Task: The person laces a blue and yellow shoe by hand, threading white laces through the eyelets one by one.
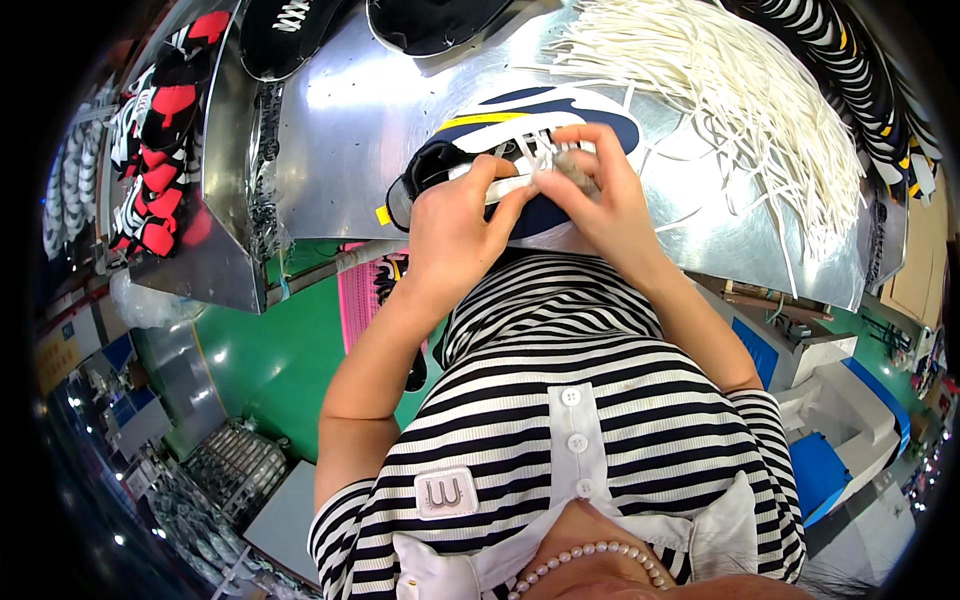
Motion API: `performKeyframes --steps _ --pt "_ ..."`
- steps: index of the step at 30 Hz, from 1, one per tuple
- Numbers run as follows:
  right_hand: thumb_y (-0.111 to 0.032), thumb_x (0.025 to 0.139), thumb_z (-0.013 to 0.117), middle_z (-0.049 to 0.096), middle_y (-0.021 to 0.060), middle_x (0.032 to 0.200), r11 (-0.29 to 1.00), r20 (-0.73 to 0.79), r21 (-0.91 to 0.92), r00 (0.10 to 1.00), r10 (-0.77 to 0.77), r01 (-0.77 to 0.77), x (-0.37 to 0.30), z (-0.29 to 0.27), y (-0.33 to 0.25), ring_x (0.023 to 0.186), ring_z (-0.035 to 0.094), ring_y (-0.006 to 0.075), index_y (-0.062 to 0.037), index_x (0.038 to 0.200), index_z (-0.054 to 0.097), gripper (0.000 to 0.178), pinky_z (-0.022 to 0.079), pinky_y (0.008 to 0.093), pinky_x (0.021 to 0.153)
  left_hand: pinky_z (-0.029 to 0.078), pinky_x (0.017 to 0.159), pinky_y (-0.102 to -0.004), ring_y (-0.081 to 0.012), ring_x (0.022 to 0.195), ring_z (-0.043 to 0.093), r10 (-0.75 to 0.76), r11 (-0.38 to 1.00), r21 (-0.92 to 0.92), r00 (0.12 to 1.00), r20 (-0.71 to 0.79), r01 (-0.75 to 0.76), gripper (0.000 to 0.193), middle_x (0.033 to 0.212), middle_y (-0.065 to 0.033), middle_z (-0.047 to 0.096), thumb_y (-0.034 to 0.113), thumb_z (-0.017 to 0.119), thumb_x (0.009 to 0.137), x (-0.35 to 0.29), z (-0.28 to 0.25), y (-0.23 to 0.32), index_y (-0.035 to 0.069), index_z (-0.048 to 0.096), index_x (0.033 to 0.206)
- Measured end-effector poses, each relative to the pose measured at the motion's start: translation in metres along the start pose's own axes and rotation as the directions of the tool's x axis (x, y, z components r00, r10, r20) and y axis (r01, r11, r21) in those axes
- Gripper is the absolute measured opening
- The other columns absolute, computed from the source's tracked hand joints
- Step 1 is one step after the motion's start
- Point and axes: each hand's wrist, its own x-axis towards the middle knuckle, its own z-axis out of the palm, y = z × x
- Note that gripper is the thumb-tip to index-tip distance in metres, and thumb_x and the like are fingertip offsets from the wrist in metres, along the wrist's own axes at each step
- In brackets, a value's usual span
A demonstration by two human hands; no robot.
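At the near edge of the metal counter (380, 110), both hands work close together over a dark blue shoe upper (545, 115) with white and yellow stripes. The left hand (455, 225) is curled, its thumb and fingers pinched on a white lace (510, 185) where it crosses the front of the upper. The right hand (600, 190) is also closed, fingertips pressed on the same lacing just beside the left hand's fingers, so the two hands nearly touch. The upper lies flat on the counter under and just beyond the hands, its dark collar opening toward the left and its near part overhanging or meeting the counter's near edge; which, I cannot tell.

Toward the far right corner, a thick heap of loose white laces (740, 90) spreads across the counter, some strands trailing close to the right hand. Along the far edge lie black shoe uppers (290, 35). Bare metal lies open to the left of the hands. Beyond the left edge, a lower tray holds red and black uppers (165, 140).
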Motion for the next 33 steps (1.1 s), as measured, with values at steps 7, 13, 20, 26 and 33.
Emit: performKeyframes --steps 7,13,20,26,33 --pt "-0.015 0.097 0.059 0.068 0.0123 0.078 0.943 0.134 -0.325 0.984 0.121 -0.072 -0.026 -0.025 -0.009 0.069 0.069 0.0224 -0.0009 0.101 0.050 0.017 0.051 0.0325 0.064 0.051 0.061 -0.0355 -0.0289 0.068 0.067 0.100 0.992 0.084 0.994 -0.037 -0.097 0.025 0.080 -0.0140 0.069 0.020 0.074 0.086 -0.001 0.000 0.001 0.003 0.063 0.101" --pt "-0.011 0.097 0.059 0.065 0.0099 0.072 0.946 0.151 -0.315 0.981 0.125 -0.072 -0.018 -0.023 -0.005 0.064 0.066 0.0195 -0.0002 0.098 0.051 0.014 0.050 0.0302 0.061 0.048 0.057 -0.0354 -0.0275 0.064 0.065 0.179 0.982 0.056 0.984 -0.004 -0.178 0.025 0.076 -0.0138 0.067 0.017 0.075 0.084 -0.001 0.000 -0.005 0.004 0.063 0.103" --pt "-0.010 0.097 0.058 0.062 0.0065 0.071 0.909 0.127 -0.385 0.967 0.223 -0.159 -0.004 0.000 -0.007 0.065 0.062 0.0122 -0.0002 0.097 0.051 0.012 0.048 0.0259 0.061 0.048 0.057 -0.0402 -0.0318 0.064 0.064 0.253 0.967 0.005 0.967 0.039 -0.253 0.025 0.074 -0.0158 0.064 0.012 0.068 0.088 -0.004 0.002 -0.008 0.002 0.060 0.110" --pt "-0.010 0.094 0.061 0.061 0.0052 0.068 0.867 0.202 -0.489 0.955 0.219 -0.095 -0.006 -0.043 -0.041 0.061 0.059 0.0134 -0.0026 0.105 0.061 0.013 0.046 0.0283 0.058 0.049 0.060 -0.0406 -0.0324 0.068 0.065 0.068 0.996 -0.075 0.980 0.185 -0.055 0.023 0.078 -0.0150 0.067 0.021 0.067 0.090 -0.007 -0.006 -0.003 0.011 0.066 0.111" --pt "-0.011 0.093 0.063 0.066 0.0091 0.077 0.692 0.158 -0.594 0.903 -0.400 0.410 0.005 -0.027 0.008 0.064 0.064 0.0201 -0.0047 0.104 0.065 0.013 0.048 0.0298 0.062 0.049 0.060 -0.0411 -0.0340 0.063 0.064 -0.010 0.989 -0.128 0.914 0.407 0.069 0.028 0.069 -0.0176 0.064 0.029 0.070 0.085 0.006 -0.024 -0.003 0.004 0.071 0.097"
